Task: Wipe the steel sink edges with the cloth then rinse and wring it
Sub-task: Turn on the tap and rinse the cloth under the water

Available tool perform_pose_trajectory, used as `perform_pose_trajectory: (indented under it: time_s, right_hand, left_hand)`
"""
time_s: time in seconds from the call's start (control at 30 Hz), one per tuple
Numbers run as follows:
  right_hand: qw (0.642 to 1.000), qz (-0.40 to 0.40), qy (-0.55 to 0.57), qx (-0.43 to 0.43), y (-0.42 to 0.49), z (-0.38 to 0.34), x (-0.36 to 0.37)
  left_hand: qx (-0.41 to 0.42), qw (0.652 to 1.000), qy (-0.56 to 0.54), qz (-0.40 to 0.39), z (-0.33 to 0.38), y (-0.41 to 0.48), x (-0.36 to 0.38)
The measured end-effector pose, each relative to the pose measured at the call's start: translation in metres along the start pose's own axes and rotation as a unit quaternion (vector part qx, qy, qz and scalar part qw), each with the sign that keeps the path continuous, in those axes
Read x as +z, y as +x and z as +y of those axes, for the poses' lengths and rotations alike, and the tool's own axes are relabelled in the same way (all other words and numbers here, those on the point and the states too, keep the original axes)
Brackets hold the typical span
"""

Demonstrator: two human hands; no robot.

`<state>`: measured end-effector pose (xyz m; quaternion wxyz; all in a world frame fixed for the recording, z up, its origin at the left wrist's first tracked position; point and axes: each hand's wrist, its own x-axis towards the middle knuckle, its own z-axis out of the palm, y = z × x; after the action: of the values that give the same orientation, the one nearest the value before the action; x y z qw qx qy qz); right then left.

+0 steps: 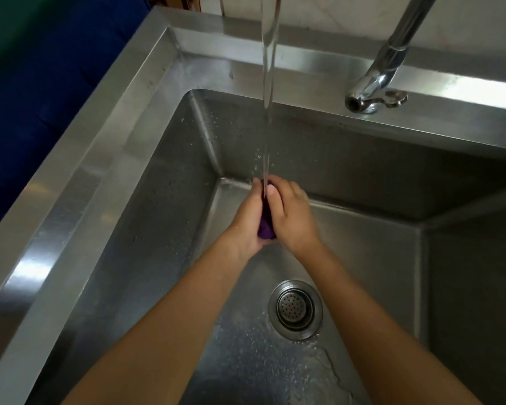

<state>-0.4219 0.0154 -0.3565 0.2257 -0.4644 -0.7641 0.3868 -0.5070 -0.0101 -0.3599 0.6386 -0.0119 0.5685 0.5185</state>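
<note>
A small purple cloth [265, 226] is bunched up and squeezed between both hands, low inside the steel sink [79, 182]. My left hand [247, 220] grips it from the left and my right hand [292, 214] grips it from the right, so only a dark strip of cloth shows between the palms. A stream of water [268, 83] falls from above straight onto the cloth and my fingers. Most of the cloth is hidden by my hands.
The chrome tap base and handle [374, 92] stand on the back rim at the right. A round drain strainer [295, 309] lies in the basin floor below my forearms, with water running past it. A dark blue surface [41, 83] lies beyond the left rim.
</note>
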Motion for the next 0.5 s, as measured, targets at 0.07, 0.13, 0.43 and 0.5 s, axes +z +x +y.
perform_pose_trajectory:
  time_s: [0.07, 0.13, 0.43, 0.5]
  right_hand:
    - [0.999, -0.019, 0.005, -0.037, -0.009, -0.006, -0.001]
    - [0.998, -0.024, -0.009, -0.05, -0.012, -0.008, -0.006]
    - [0.981, 0.096, -0.114, -0.124, -0.004, -0.013, -0.009]
    - [0.978, 0.101, -0.128, -0.133, -0.003, -0.011, -0.008]
  left_hand:
    - [0.035, 0.998, 0.009, 0.043, -0.004, 0.007, 0.001]
    - [0.069, 0.993, 0.036, 0.086, -0.006, 0.008, 0.002]
    - [0.143, 0.965, 0.111, 0.19, -0.014, 0.015, 0.002]
    - [0.144, 0.963, 0.116, 0.197, -0.014, 0.013, 0.003]
